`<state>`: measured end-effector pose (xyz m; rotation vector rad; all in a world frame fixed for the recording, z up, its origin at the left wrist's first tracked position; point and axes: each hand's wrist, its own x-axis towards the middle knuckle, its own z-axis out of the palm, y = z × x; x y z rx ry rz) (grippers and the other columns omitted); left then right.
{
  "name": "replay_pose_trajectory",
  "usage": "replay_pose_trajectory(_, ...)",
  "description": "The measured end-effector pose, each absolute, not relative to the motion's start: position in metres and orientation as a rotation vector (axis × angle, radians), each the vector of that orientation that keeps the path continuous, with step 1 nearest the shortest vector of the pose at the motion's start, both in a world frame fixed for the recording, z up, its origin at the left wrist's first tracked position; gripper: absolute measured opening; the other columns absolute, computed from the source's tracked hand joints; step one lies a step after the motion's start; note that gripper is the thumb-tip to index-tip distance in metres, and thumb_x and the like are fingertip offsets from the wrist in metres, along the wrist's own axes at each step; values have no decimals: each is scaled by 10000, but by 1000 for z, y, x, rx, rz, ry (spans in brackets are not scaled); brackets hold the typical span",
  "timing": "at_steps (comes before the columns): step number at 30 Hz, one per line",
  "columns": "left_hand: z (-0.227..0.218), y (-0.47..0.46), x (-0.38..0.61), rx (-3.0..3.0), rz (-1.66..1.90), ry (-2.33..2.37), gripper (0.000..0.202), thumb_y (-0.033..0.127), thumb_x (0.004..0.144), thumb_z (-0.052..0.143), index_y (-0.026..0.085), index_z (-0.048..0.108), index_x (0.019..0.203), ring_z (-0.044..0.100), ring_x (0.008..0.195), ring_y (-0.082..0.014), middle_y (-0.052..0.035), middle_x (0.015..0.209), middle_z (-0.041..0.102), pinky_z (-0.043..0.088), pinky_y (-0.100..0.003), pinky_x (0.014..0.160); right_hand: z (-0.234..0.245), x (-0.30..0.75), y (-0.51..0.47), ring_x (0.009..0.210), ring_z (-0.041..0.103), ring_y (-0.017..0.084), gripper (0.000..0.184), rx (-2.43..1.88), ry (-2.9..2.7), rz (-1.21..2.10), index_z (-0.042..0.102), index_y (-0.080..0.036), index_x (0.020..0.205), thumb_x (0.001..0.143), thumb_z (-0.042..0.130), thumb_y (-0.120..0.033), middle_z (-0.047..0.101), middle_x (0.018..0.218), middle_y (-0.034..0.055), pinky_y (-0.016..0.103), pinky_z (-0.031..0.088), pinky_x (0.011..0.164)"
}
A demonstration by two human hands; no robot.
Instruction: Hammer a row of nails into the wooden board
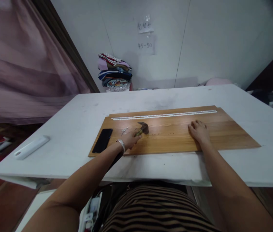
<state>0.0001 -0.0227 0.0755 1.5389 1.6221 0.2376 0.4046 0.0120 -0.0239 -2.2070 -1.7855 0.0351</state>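
Note:
My left hand (130, 139), with a silver bracelet at its wrist, is closed round the handle of a claw hammer (145, 128). The hammer's head is over the left half of a wooden board (175, 141). Beside the head, a row of small dark dots (161, 133), nails or nail holes, runs to the right along the board. Several loose nails (124, 130) lie just behind my left hand. Resting on the board further right, my right hand (199, 130) has its fingers spread and holds nothing.
A black phone (102, 140) lies on the board's left end. Two thin pale strips (165, 115) run along its far edge. On the white table (66, 129) a white handled object (31, 147) lies at left. Folded cloths (115, 72) are stacked by the wall.

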Motion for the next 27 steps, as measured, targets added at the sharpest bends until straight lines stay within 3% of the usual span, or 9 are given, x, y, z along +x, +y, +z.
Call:
replay_pose_trajectory(19,71,-20,-3,1579,262,1605,142,300,1068,562,190,647,1040,475,402,-103,71,613,527,417,-209,377,-28,407,14,1329,558,333,448,-2223,-1785,49,753,-193,1128,1076,370,-419,690,1345,177,506,389,1145)
replay_pose_trajectory(27,74,-22,-2,1583,242,1627,154,290,1064,567,181,643,986,487,420,-100,66,605,527,418,-196,384,-31,408,15,1291,565,335,425,-2201,-1787,39,757,-204,1093,1066,388,-413,702,1285,169,512,403,1121)
